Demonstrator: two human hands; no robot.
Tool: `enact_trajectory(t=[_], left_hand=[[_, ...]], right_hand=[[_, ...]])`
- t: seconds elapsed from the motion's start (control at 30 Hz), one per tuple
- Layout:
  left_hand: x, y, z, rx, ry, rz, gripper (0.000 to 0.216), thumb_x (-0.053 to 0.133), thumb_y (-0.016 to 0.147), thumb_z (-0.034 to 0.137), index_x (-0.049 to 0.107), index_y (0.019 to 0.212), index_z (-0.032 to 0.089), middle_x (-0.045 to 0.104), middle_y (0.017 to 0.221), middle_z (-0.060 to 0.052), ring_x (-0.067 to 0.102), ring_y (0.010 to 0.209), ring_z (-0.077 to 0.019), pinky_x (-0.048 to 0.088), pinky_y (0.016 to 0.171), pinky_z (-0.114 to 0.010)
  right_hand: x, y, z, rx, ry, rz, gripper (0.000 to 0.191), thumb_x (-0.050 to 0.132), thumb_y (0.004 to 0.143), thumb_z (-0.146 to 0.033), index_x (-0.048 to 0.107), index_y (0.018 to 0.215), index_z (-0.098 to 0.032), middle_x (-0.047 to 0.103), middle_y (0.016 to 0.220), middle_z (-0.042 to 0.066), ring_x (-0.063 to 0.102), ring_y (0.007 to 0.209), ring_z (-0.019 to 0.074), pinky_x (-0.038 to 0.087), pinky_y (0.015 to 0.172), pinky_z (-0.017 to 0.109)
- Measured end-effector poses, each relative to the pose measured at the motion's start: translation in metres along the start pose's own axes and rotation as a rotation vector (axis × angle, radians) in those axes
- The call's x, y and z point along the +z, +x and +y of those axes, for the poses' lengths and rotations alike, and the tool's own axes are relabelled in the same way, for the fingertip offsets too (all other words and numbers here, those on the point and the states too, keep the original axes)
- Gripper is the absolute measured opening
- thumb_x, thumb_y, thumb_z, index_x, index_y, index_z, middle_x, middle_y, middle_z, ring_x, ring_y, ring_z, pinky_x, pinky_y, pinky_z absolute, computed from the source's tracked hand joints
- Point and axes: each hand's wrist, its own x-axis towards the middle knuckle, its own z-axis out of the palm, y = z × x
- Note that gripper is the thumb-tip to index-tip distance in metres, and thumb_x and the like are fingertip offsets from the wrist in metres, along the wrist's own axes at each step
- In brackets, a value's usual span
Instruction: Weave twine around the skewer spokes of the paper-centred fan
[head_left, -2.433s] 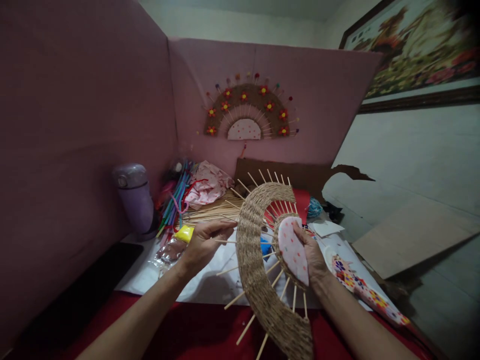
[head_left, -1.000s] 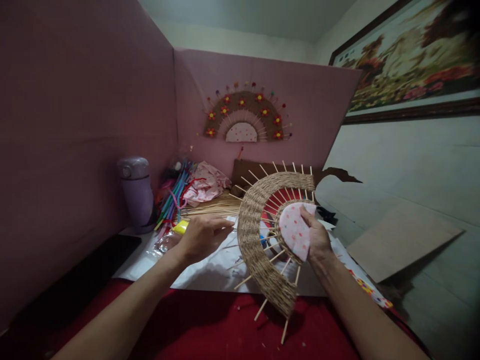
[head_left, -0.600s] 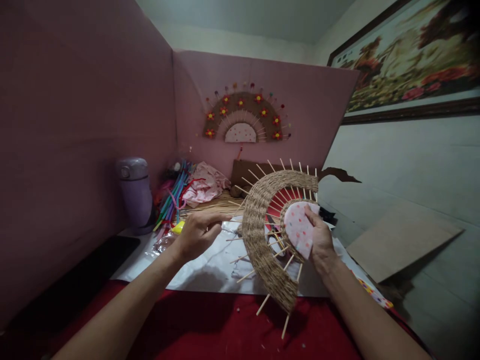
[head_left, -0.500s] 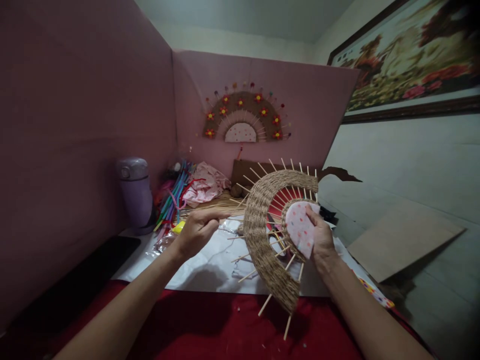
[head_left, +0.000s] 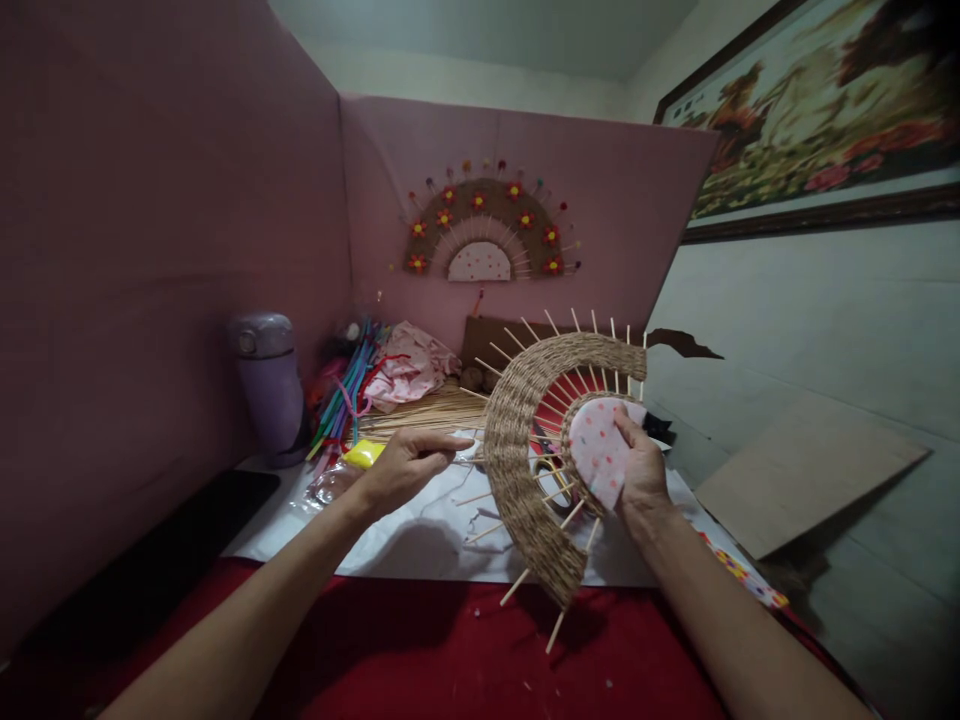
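Observation:
My right hand (head_left: 645, 468) grips a half-round woven fan (head_left: 508, 440) by its dotted pink fabric centre (head_left: 596, 450), thumb on top of the cloth. The fan has a wide band of braided brown cord, with thin wooden sticks radiating through it and poking past its outer rim. It is tilted, its curved side facing left. My left hand (head_left: 405, 470) is beside that rim, index finger stretched toward the stick ends and thumb a little apart below it. Whether the fingertip touches a stick is unclear. Scissors (head_left: 553, 485) lie partly hidden behind the fan.
A purple bottle (head_left: 270, 390) stands at left beside coloured pipe cleaners (head_left: 345, 395) and crumpled pink cloth (head_left: 416, 365). A yellow packet (head_left: 364, 455) lies on the white sheet (head_left: 360, 548). Pinned to the pink board (head_left: 615, 210) hangs a flower-decorated fan (head_left: 487, 195).
The fan has turned slightly clockwise, its lower end swinging left. My left hand has shifted slightly right and down along the stick ends, its index finger still extended.

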Motion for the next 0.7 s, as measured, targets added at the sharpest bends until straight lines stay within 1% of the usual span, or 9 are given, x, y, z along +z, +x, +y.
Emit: enact_trajectory(t=[0.1, 0.27, 0.33, 0.47, 0.6, 0.7], left_hand=[[-0.001, 0.0, 0.002, -0.001, 0.035, 0.006, 0.03, 0.051, 0.068, 0.013, 0.073, 0.088, 0.017, 0.072, 0.08, -0.006, 0.063, 0.072, -0.0146, 0.048, 0.065, -0.025], [0.001, -0.002, 0.002, 0.012, 0.123, 0.057, 0.031, 0.049, 0.068, 0.011, 0.073, 0.089, 0.015, 0.07, 0.07, -0.004, 0.058, 0.062, -0.0121, 0.044, 0.056, -0.021], [0.002, -0.003, 0.002, 0.04, 0.148, 0.078, 0.03, 0.049, 0.069, 0.011, 0.072, 0.088, 0.014, 0.07, 0.07, -0.004, 0.056, 0.06, -0.0114, 0.042, 0.054, -0.021], [0.005, -0.005, 0.004, 0.167, 0.265, 0.107, 0.022, 0.054, 0.073, 0.014, 0.071, 0.086, 0.014, 0.07, 0.074, -0.005, 0.056, 0.06, -0.0111, 0.042, 0.056, -0.021], [0.008, -0.007, 0.005, 0.318, 0.478, 0.107, 0.016, 0.055, 0.078, 0.017, 0.07, 0.082, 0.015, 0.066, 0.065, -0.004, 0.054, 0.056, -0.0109, 0.039, 0.056, -0.023], [0.01, -0.009, 0.005, 0.364, 0.568, 0.09, 0.017, 0.054, 0.081, 0.021, 0.07, 0.08, 0.016, 0.064, 0.061, -0.003, 0.055, 0.057, -0.0112, 0.039, 0.057, -0.023]], right_hand=[[0.002, -0.002, 0.0, 0.045, 0.005, 0.06, 0.016, 0.059, 0.075, -0.029, 0.064, 0.08, -0.015, 0.069, 0.064, 0.001, 0.067, 0.063, 0.0175, 0.056, 0.068, 0.032], [0.005, -0.004, -0.001, 0.052, 0.024, 0.062, 0.015, 0.057, 0.076, -0.028, 0.064, 0.078, -0.016, 0.069, 0.063, 0.001, 0.067, 0.062, 0.0171, 0.056, 0.069, 0.033], [0.006, -0.005, -0.001, 0.055, 0.023, 0.078, 0.014, 0.056, 0.077, -0.027, 0.064, 0.077, -0.015, 0.068, 0.061, 0.001, 0.067, 0.062, 0.0171, 0.056, 0.068, 0.032], [0.007, -0.005, 0.001, 0.047, 0.013, 0.075, 0.017, 0.055, 0.078, -0.029, 0.064, 0.076, -0.014, 0.068, 0.061, 0.002, 0.067, 0.063, 0.0172, 0.056, 0.068, 0.031], [0.005, -0.005, 0.003, -0.011, 0.001, 0.073, 0.015, 0.058, 0.076, -0.03, 0.063, 0.076, -0.016, 0.068, 0.062, 0.001, 0.067, 0.065, 0.0175, 0.056, 0.069, 0.032], [0.002, -0.002, 0.005, -0.062, -0.005, 0.037, 0.016, 0.06, 0.074, -0.032, 0.062, 0.079, -0.017, 0.069, 0.064, 0.0, 0.067, 0.066, 0.0179, 0.056, 0.07, 0.033]])
